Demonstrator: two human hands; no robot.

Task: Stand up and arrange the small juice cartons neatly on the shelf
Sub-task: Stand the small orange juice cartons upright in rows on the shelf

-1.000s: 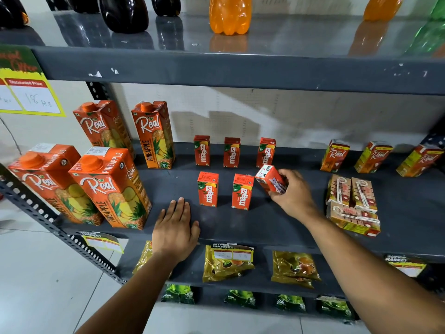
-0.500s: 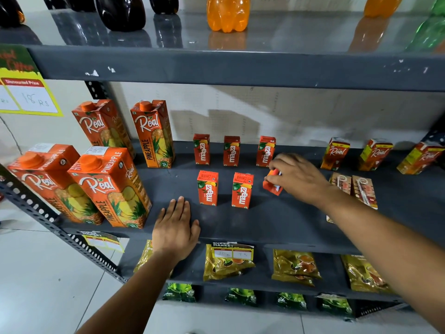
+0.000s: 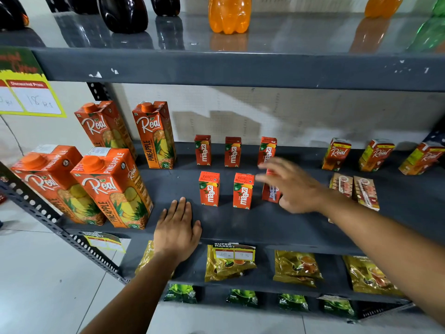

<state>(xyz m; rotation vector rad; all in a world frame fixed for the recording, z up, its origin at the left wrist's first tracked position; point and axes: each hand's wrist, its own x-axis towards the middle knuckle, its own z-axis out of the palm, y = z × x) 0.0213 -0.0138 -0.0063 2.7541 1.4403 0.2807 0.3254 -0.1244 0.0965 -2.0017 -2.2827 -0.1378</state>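
Note:
Small red Maaza cartons stand in two rows on the grey shelf [image 3: 245, 227]. The back row has three [image 3: 203, 150], [image 3: 232, 152], [image 3: 267, 150]. In front stand two more [image 3: 209, 189], [image 3: 243, 191], and a third carton [image 3: 271, 194] is upright beside them, partly hidden by my right hand [image 3: 296, 189]. That hand is blurred, its fingers spread just over this carton, not gripping it. My left hand [image 3: 177, 227] lies flat on the shelf's front edge. Further right, two small Real cartons [image 3: 340, 185], [image 3: 366, 192] lie flat.
Three small Real cartons [image 3: 336, 154] stand at the back right. Large Real pineapple cartons [image 3: 113, 186] fill the shelf's left end. Soda bottles [image 3: 228, 13] stand on the upper shelf. Tea packets [image 3: 228, 263] lie on the lower shelf. A price tag [image 3: 31, 97] hangs at left.
My right hand carried a tilted Maaza carton to the front row, stood it upright to the right of the other two, and opened over it. My left hand stayed put.

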